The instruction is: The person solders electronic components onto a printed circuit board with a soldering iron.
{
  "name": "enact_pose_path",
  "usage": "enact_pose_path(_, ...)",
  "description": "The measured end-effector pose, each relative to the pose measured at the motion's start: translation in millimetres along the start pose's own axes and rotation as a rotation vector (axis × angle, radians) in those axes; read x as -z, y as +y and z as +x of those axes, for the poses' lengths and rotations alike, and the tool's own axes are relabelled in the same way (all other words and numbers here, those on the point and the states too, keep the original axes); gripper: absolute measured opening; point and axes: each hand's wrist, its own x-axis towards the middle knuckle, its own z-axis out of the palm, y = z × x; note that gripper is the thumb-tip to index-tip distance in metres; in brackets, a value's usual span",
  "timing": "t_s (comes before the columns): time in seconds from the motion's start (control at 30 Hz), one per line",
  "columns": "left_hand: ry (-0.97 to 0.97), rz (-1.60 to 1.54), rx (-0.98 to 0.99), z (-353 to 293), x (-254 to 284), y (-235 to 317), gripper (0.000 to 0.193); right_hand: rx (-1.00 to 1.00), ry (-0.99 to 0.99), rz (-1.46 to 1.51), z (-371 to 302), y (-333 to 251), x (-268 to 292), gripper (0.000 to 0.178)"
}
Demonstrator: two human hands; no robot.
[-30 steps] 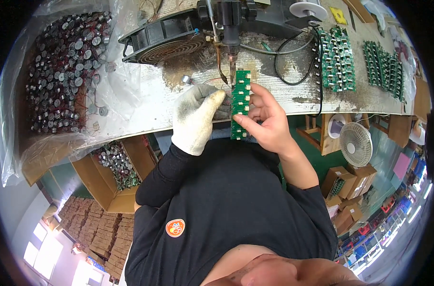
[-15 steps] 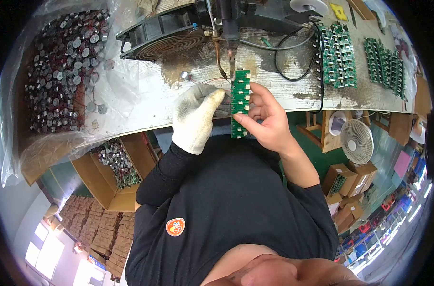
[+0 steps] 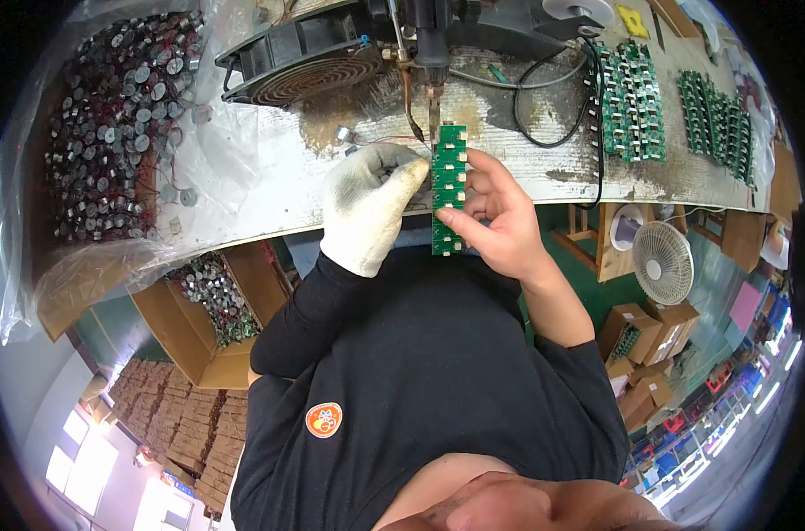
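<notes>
Both hands (image 3: pixel 367 208) (image 3: pixel 495 221) stay gripping green circuit strip (image 3: pixel 448 188).

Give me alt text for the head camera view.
A bare right hand holds a long green circuit board strip under a fixed soldering tip, while the white-gloved left hand pinches beside it. More green boards lie on the worn workbench.

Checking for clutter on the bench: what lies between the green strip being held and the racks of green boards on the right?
In the head view, a looping black cable lies on stained bench between strip and racks.
</notes>
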Motion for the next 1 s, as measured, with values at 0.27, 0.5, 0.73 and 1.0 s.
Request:
enact_pose_path(0.27, -0.018, 0.114, -0.006, 1.5, -2.6, 7.3, 0.014, 0.01, 0.005, -0.01, -0.5, 0.3, 0.2, 0.065)
enact_pose_path(0.5, 0.004, 0.026, 0.017, 1.3, -4.2, 6.5, 0.015, 0.04, 0.015, -0.015, 0.2, -2.3, -1.0, 0.065)
enact_pose_path(0.73, 0.002, 0.108, -0.009, 1.1, -1.9, 3.9, 0.016, 0.024, 0.024, -0.033, -1.2, 0.4, -0.6, 0.065)
enact_pose_path(1.0, 0.016, 0.129, 0.018, -0.9, -3.2, 7.8, 0.017, 0.036, 0.048, -0.035, -1.1, 4.5, -3.6, 0.062)
